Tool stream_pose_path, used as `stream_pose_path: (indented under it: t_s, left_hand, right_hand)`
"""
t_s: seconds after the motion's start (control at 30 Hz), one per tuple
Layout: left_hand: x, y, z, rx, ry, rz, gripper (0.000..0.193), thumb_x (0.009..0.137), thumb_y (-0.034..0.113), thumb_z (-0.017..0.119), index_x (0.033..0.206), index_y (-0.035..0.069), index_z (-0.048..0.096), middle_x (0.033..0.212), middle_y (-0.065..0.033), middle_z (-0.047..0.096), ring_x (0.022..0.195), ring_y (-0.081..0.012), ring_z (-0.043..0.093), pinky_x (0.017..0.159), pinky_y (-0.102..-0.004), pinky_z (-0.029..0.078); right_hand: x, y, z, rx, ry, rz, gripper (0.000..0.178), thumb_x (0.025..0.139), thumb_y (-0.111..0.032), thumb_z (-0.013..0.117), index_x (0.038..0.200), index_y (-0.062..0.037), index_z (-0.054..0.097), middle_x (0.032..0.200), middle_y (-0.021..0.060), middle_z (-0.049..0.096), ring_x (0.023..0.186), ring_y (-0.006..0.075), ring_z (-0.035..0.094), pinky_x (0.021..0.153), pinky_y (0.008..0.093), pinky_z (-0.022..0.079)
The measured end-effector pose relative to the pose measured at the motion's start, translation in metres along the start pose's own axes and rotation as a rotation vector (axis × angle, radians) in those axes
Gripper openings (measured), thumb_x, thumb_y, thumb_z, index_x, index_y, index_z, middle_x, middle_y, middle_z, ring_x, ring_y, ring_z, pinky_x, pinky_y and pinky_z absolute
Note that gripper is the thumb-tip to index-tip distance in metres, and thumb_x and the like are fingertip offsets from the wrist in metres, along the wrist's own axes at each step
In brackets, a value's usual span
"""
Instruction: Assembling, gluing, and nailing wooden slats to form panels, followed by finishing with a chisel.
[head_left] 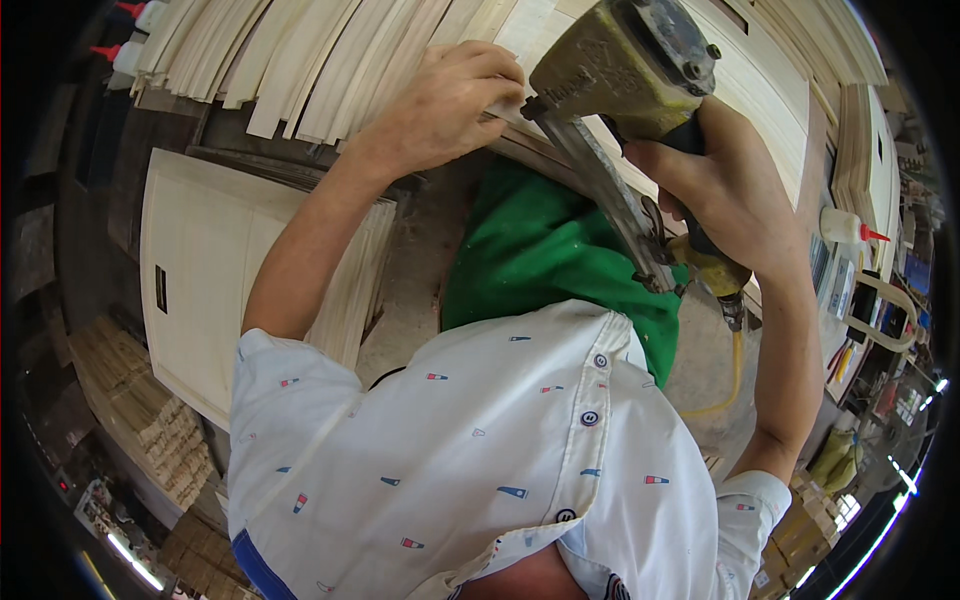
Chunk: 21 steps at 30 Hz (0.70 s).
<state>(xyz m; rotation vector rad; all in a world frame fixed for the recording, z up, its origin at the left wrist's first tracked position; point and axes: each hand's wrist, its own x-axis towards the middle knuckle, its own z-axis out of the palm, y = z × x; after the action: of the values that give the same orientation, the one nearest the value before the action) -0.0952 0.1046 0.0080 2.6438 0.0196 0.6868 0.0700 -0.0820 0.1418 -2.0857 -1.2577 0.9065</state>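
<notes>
My right hand (735,190) is wrapped round the handle of a worn yellow-and-black air nail gun (615,80). Its long metal magazine slants down toward my lap, and its nose points left at the near edge of a pale wooden panel (765,115). At that edge, just left of the nose, my left hand (435,110) has its fingers curled and its thumb underneath, closed on the panel's corner. The exact grip is partly hidden by the fingers. A yellow air hose (738,370) hangs from the gun's handle.
Thin wooden strips (300,60) lie piled at the far left. Flat panels (215,270) are stacked lower down beside my left arm, near bundled timber (135,400). A white glue bottle (842,226) with a red tip stands at the right. Green cloth (530,250) covers my lap.
</notes>
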Motion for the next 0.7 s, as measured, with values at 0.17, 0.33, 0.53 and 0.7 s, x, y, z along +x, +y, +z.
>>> stream_pose_path:
  t_s: [0.17, 0.33, 0.53, 0.7]
  left_hand:
    - [0.004, 0.003, 0.002, -0.042, 0.000, -0.039, 0.019, 0.073, 0.006, 0.067, 0.091, 0.003, 0.066, 0.105, -0.0045, 0.061, 0.110, -0.0225, 0.055, 0.095, -0.0375, 0.040]
    - [0.004, 0.002, -0.006, -0.007, -0.057, -0.051, 0.026, 0.071, -0.001, 0.070, 0.096, 0.002, 0.065, 0.112, -0.0096, 0.062, 0.118, -0.0283, 0.053, 0.101, -0.0392, 0.042]
    - [0.002, 0.003, -0.004, 0.035, -0.035, -0.069, 0.025, 0.070, 0.001, 0.070, 0.094, 0.002, 0.064, 0.109, -0.0083, 0.062, 0.113, -0.0279, 0.055, 0.097, -0.0388, 0.043]
    - [0.003, 0.009, -0.008, 0.039, -0.102, -0.127, 0.027, 0.072, -0.002, 0.069, 0.098, 0.002, 0.064, 0.111, -0.0075, 0.061, 0.119, -0.0277, 0.053, 0.100, -0.0390, 0.042]
  right_hand:
    - [-0.001, 0.006, -0.003, -0.090, 0.031, -0.083, 0.027, 0.085, -0.017, 0.065, 0.096, 0.0056, 0.056, 0.068, 0.0034, 0.056, 0.054, 0.0086, 0.052, 0.050, 0.0252, 0.042]
    - [-0.053, 0.023, -0.031, -0.084, 0.133, 0.130, 0.024, 0.084, -0.017, 0.065, 0.095, 0.0045, 0.059, 0.064, 0.0025, 0.055, 0.055, 0.0084, 0.052, 0.051, 0.0246, 0.041]
    - [-0.082, 0.041, -0.043, -0.156, 0.207, 0.366, 0.028, 0.080, -0.016, 0.067, 0.093, 0.0070, 0.058, 0.065, 0.0064, 0.059, 0.057, 0.0101, 0.055, 0.051, 0.0275, 0.043]
    - [-0.126, 0.062, -0.065, 0.040, 0.261, 0.472, 0.024, 0.080, -0.015, 0.068, 0.088, 0.0061, 0.059, 0.062, 0.0038, 0.057, 0.054, 0.0078, 0.052, 0.049, 0.0263, 0.041]
